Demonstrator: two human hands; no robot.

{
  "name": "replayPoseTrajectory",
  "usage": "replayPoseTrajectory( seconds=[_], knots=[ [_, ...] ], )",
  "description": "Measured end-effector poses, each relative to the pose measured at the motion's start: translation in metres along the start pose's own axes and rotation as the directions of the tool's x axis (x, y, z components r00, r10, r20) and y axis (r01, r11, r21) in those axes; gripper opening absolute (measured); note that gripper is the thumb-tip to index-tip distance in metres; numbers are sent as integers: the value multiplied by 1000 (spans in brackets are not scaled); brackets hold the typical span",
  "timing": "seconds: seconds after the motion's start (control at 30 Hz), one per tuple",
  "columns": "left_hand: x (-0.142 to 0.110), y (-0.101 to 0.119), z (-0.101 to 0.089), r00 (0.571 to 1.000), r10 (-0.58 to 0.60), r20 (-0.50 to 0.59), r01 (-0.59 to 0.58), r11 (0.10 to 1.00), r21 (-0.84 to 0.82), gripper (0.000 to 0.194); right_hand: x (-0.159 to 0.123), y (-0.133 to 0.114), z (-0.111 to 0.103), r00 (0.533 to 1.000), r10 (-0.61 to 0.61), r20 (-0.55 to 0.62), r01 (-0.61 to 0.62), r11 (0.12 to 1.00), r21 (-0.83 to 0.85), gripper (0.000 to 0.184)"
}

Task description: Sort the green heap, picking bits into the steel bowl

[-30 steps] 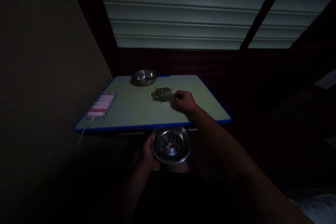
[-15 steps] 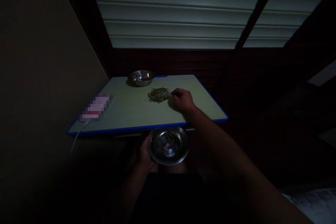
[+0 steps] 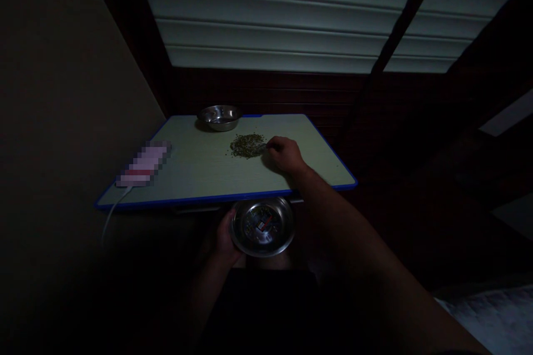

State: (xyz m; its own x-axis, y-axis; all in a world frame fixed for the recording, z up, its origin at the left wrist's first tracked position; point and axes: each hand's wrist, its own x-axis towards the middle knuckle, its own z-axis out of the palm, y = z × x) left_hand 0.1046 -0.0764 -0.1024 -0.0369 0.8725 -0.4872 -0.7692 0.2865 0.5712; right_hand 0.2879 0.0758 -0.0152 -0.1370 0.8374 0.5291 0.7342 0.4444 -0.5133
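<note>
A loose pile of small greenish-brown grains lies on the pale tabletop. My right hand is at the pile's right side, fingers pinched on a small greyish spoon-like utensil. The tip of that utensil touches the grains, and dim light hides its exact shape. Below the table's front edge, my left hand grips the left rim of a shiny metal bowl. The bowl is tilted toward me, and a dark printed patch with an orange mark shows on its bottom.
Another metal bowl stands at the table's back left. A blurred-out phone-like object with a white cable lies at the left edge. Blue trim rims the table, a wall rises at left, and dark slatted panels stand behind.
The whole view has shifted slightly, so everything sits a little further left and higher. Both hands keep their holds, and the grains look almost the same.
</note>
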Motion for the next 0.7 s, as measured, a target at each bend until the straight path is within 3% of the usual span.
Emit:
replayPoseTrajectory(
  seconds=[0.17,0.7],
  knots=[
    [0,0,0,1000,-13,-9,13,1000,-19,20,0,4,2,1000,23,-19,-21,997,76,20],
    [-2,0,1,1000,5,0,-5,1000,-15,21,-1,2,0,993,98,-73,-90,990,105,19]
  ],
)
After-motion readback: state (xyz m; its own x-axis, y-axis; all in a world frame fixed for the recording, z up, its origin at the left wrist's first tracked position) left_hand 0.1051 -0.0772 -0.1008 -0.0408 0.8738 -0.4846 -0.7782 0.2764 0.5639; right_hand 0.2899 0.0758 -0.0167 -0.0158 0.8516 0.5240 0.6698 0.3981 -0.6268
